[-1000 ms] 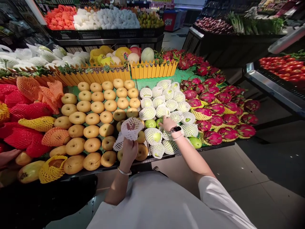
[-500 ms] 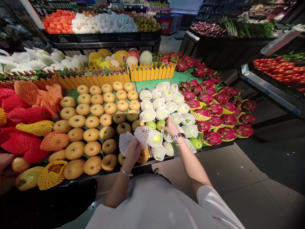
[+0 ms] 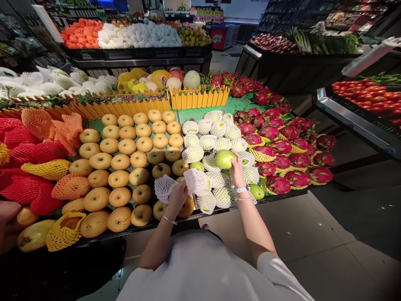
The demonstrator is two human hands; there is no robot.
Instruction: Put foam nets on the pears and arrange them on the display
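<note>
Head view suggests a picking-out step, the right hand (image 3: 237, 170) gripping a bare green fruit (image 3: 223, 159), the left hand (image 3: 177, 197) pinching white foam netting (image 3: 194, 179) that sleeving would require spread.

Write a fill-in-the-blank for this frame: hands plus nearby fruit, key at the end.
1. The person's right hand holds a smooth, rounded fruit coloured ____.
2. The person's left hand holds soft foam netting coloured ____.
3. Rows of round tan pears lie to the picture's ____ of the white-netted, pale-green fruits.
4. Some of the spiky, magenta dragon fruits sit in netting coloured ____.

Missing words: green; white; left; yellow.
</note>
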